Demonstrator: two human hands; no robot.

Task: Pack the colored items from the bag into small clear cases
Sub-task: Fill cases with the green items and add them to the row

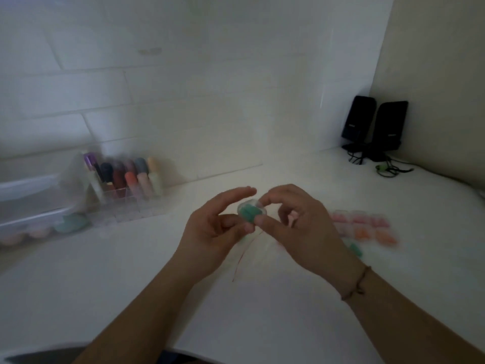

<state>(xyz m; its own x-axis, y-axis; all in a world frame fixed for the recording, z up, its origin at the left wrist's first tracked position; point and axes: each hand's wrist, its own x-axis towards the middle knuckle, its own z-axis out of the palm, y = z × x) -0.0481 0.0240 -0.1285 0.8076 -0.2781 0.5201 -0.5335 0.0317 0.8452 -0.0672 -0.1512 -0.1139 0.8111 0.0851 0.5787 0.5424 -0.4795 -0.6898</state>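
A small clear case point(251, 212) with green items inside is held above the white table, between both hands. My left hand point(215, 229) holds it from the left with thumb below and index finger stretched over it. My right hand point(296, 222) pinches its right side with thumb and fingertips. To the right lie several filled clear cases point(364, 227) with pink and orange items, and a green one point(355, 249) partly hidden behind my right wrist. A clear bag point(246, 248) with a red edge lies under the hands. The frame is blurred.
At the left stands a clear organizer point(126, 195) with colored tubes, beside a clear plastic box point(29, 206) and a green item point(72, 223). Two black speakers point(375, 127) with cables sit in the far right corner. The wall is close behind the table.
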